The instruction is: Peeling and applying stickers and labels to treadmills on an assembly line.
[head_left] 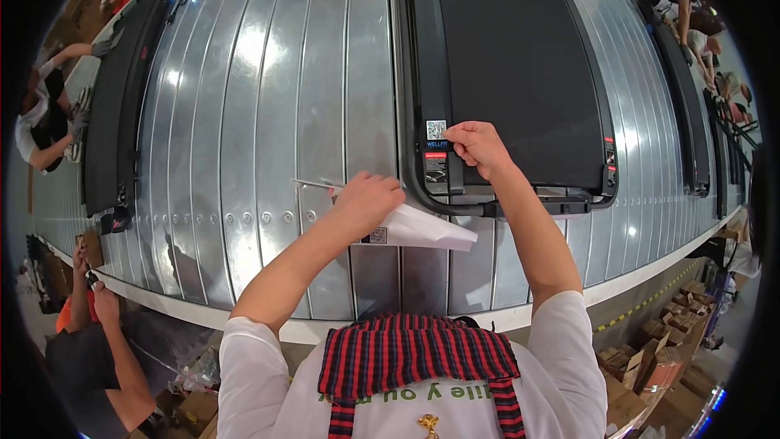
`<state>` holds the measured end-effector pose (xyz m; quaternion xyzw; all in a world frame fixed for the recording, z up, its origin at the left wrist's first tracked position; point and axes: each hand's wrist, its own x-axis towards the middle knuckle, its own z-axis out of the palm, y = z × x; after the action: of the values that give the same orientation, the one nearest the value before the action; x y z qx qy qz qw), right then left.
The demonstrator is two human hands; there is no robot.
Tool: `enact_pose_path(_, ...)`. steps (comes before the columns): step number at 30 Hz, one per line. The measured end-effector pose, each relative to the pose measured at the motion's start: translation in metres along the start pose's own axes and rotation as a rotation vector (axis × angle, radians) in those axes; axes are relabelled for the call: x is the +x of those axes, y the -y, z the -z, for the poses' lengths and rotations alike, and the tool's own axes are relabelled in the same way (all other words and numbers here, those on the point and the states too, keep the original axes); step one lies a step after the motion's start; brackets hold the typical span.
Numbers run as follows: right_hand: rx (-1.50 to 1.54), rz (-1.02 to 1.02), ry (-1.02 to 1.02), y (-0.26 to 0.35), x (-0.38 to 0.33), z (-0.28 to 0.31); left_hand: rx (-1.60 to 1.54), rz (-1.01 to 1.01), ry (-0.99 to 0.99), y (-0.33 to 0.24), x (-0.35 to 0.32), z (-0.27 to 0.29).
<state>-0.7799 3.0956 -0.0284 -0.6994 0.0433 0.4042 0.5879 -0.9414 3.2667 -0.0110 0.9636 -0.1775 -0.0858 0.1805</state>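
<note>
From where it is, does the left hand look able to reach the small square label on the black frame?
Probably yes: the left hand holds a white sheet close by, nothing lies between, though the right hand already pinches that label.

A small square sticker (436, 129) sits flat on the black frame (419, 73), just left of the right hand's fingertips; a white sheet (422, 230) slants under the left hand.

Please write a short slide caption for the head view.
Right hand presses a small label onto a black treadmill frame; left hand holds white backing paper.
</note>
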Motion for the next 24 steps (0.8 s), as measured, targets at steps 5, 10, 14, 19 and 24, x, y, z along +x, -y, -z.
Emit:
enact_pose_path(5,-0.021,-0.018,0.008,-0.001,0.009,-0.003,-0.024,-0.017,-0.080,0.006,0.013,-0.002)
enact_pose_path(10,-0.015,-0.019,0.001,-0.003,0.012,-0.003,0.001,0.000,-0.068,0.008,0.023,-0.002)
enact_pose_path(14,-0.012,-0.016,-0.031,-0.004,0.011,-0.006,-0.019,0.014,-0.065,0.009,0.026,-0.004)
enact_pose_path(19,-0.029,-0.002,-0.059,-0.005,0.010,-0.007,0.027,-0.062,-0.254,0.014,0.028,-0.014)
enact_pose_path(24,-0.052,0.013,-0.087,-0.002,0.008,-0.010,0.011,-0.044,-0.219,0.016,0.028,-0.013)
